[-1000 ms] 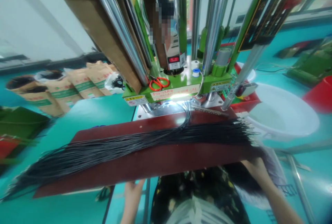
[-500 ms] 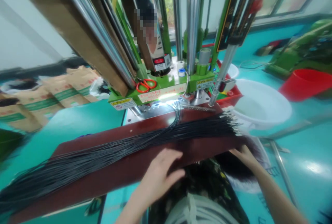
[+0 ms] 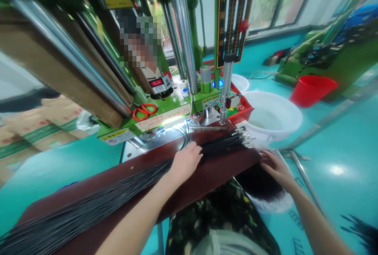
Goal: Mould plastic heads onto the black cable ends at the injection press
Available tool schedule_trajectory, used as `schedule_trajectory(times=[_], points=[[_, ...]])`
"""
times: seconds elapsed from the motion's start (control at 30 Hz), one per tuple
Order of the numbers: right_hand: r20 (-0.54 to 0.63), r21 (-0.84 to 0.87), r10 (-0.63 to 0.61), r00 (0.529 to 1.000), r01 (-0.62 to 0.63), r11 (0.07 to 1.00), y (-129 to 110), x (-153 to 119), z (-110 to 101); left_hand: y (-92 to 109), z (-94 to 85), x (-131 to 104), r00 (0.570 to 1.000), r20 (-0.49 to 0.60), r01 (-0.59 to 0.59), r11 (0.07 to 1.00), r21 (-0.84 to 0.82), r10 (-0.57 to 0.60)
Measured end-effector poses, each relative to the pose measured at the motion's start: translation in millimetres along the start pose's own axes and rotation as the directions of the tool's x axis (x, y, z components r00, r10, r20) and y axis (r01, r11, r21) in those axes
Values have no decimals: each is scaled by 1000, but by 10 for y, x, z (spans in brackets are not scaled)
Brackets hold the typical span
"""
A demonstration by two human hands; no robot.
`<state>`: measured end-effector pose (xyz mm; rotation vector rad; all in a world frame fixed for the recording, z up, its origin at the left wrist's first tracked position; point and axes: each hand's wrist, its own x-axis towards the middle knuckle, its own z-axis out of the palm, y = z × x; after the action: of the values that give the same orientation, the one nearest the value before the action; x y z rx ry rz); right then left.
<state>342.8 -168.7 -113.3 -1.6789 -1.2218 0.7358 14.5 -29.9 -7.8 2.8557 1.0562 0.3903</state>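
A long bundle of thin black cables (image 3: 118,192) lies along a dark reddish-brown board (image 3: 224,168), with pale metallic ends (image 3: 243,136) gathered at its right. My left hand (image 3: 186,162) lies over the bundle near its middle, fingers curled together on the cables; its palm side is hidden. By the board's right edge is my right hand (image 3: 274,168), its fingers a little apart and holding nothing that I can see. Beneath it is a white-lined container (image 3: 274,207) with a dark mass inside. A few cables (image 3: 185,133) loop up toward the green machine (image 3: 177,112).
Orange-handled scissors (image 3: 144,111) rest on the machine's lower plate, between metal columns. A wide white tub (image 3: 274,109) and a red bucket (image 3: 313,89) stand to the right. Paper sacks (image 3: 56,121) are at the left. A metal frame leg (image 3: 307,184) stands near my right arm.
My left hand has moved up from the board's front edge onto the cables, its fingers closing. My right hand stays near the board's right edge. The camera view has shifted right.
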Motion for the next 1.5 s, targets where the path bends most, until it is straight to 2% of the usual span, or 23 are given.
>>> schedule_trajectory(times=[0.07,0.13,0.2,0.27,0.33,0.4,0.47,0.5,0.53,0.6,0.67,0.7,0.77,0.87,0.9,0.93,0.97,1.07,1.13,1.2,1.3,1.37,1.5], points=[[-40,-1,-16,999,16,1000,-36,9,-39,-44,-117,8,995,-80,46,976,-213,-65],[-141,-13,-27,990,25,1000,-163,15,-52,-66,-220,7,984,-99,97,904,-416,-151],[-268,15,-24,963,29,999,-390,6,-27,-61,-294,-9,972,-21,178,793,-583,-234],[-320,143,20,947,27,989,-687,-22,56,-33,-332,-40,959,90,253,671,-697,-269],[-199,363,90,976,-12,932,-1001,-56,215,12,-335,-78,952,153,285,589,-756,-265],[93,565,112,989,-145,812,-1282,-72,439,63,-314,-116,951,171,293,569,-769,-259],[356,687,28,934,-282,670,-1504,-41,681,112,-281,-149,951,152,289,589,-755,-271],[416,742,-49,908,-308,595,-1593,-4,787,135,-264,-164,951,133,281,605,-745,-278],[425,799,-124,897,-306,518,-1671,46,871,157,-248,-180,952,116,273,616,-739,-282],[340,893,-206,918,-246,376,-1802,169,961,203,-221,-220,951,118,276,615,-738,-285],[218,943,-202,955,-153,295,-1906,282,955,254,-199,-286,946,182,310,589,-746,-268],[176,951,-197,964,-114,288,-1946,319,930,283,-188,-330,942,230,331,574,-749,-244],[177,930,-227,958,-87,357,-1991,331,876,346,-159,-430,920,363,381,548,-744,-148],[311,764,-220,925,-105,636,-1957,221,854,467,-108,-529,811,575,454,506,-733,106],[345,690,-191,919,-111,715,-1924,170,861,521,-96,-520,781,600,466,477,-745,174],[360,636,-165,918,-112,763,-1886,123,869,583,-91,-481,770,599,476,426,-769,221],[368,606,-144,919,-119,786,-1847,83,871,652,-93,-408,780,578,487,346,-802,242],[423,583,-56,904,-225,781,-1756,24,814,874,-143,-36,859,477,480,30,-877,187],[454,577,27,891,-317,752,-1721,28,714,1001,-188,247,889,429,444,-68,-893,161],[424,631,55,904,-338,698,-1692,43,577,1090,-213,470,895,405,426,-91,-900,188],[300,741,-51,953,-199,642,-1644,53,368,1153,-209,650,903,381,403,-81,-912,197],[202,747,-114,973,-78,660,-1618,49,266,1164,-206,709,911,380,393,-54,-918,160],[-1,670,-135,991,101,735,-1599,58,173,1155,-245,821,905,404,414,-58,-908,136]])
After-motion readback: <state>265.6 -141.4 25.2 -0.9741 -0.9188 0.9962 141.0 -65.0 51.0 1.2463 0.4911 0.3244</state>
